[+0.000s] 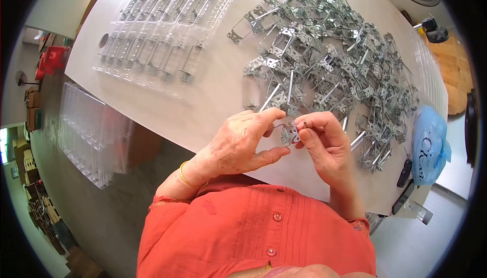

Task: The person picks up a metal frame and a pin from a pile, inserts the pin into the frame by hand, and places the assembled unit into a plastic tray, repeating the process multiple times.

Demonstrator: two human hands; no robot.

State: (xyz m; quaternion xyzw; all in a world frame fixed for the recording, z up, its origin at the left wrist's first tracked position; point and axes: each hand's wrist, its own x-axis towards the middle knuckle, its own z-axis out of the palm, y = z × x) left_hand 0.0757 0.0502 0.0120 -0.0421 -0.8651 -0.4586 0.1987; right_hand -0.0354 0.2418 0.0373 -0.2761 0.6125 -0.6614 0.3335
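A small metal bracket (285, 136) with punched holes is between my two hands, above the table's front edge. My left hand (244, 138), with a yellow bangle at the wrist, has its thumb and index finger around the bracket's left side. The thumb and index finger of my right hand (327, 146) pinch its right end. Just beyond my hands lies a large heap of similar metal brackets (324, 60). Two clear plastic trays stand at the back left, the far one (223, 12) and the near one (147, 83), both holding metal parts in their slots.
Stacked clear trays (86, 131) stand below the table's left edge, beside a cardboard box (144, 143). A blue plastic bag (428, 146) sits at the right edge, near a black phone-like object (403, 198). More clear trays (431, 72) lie at the far right.
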